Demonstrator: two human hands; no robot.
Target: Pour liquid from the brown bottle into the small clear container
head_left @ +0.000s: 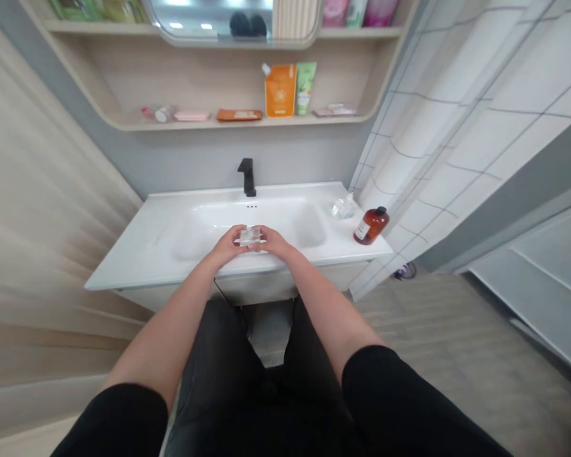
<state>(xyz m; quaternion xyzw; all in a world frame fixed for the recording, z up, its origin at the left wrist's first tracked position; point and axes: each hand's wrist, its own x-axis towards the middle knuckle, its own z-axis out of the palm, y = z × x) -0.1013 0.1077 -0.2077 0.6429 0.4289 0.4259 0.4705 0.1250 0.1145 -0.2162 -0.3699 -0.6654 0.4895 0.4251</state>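
Observation:
Between both hands is a small clear, box-like object (250,236), held over the front of the white sink (309,222). My left hand (229,245) grips its left side with curled fingers. On its right side, my right hand (271,241) has its fingers and thumb closed round it. The object is see-through, and its exact kind and any contents are too small to make out. Behind the hands, a black faucet (248,178) rises from the sink's back edge.
On the counter's right stand an amber bottle (372,225) with a black cap and a clear pump bottle (344,207). Above, a shelf (171,125) bears an orange pouch (280,91), a green tube (305,87) and small packets. A mirror (214,19) hangs at the top.

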